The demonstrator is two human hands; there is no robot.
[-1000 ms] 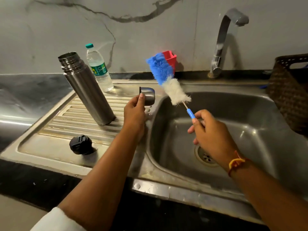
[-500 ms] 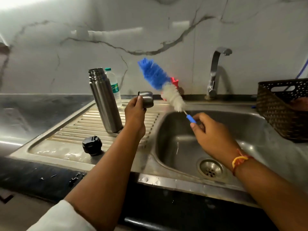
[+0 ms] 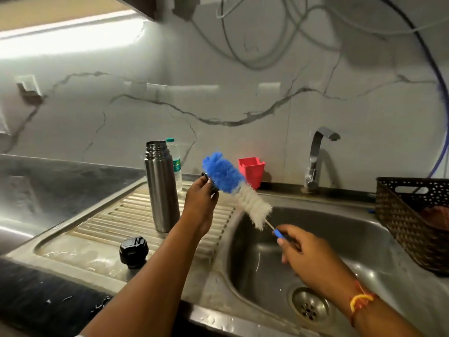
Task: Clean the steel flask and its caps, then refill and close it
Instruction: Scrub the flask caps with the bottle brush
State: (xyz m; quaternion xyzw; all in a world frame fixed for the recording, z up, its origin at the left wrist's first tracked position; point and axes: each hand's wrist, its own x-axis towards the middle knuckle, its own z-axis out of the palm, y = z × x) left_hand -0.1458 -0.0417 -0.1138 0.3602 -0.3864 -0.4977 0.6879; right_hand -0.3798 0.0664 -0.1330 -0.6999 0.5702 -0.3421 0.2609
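The open steel flask (image 3: 161,188) stands upright on the ribbed drainboard (image 3: 116,222). Its black inner cap (image 3: 133,251) lies in front of it near the sink's front edge. My left hand (image 3: 200,200) holds the small steel cup cap (image 3: 208,181) up above the drainboard; the cap is mostly hidden behind the brush. My right hand (image 3: 303,251) pinches the blue handle of a bottle brush (image 3: 233,188) over the basin. The brush's blue tip is against the cup cap.
A plastic water bottle (image 3: 175,164) stands behind the flask. A red holder (image 3: 251,171) and the tap (image 3: 315,161) are at the back of the sink basin (image 3: 352,239). A dark woven basket (image 3: 413,220) sits at the right. Cables hang on the wall.
The camera has tilted upward, showing more wall. The brush's blue head has moved left onto the cup cap, which my left hand still holds up.
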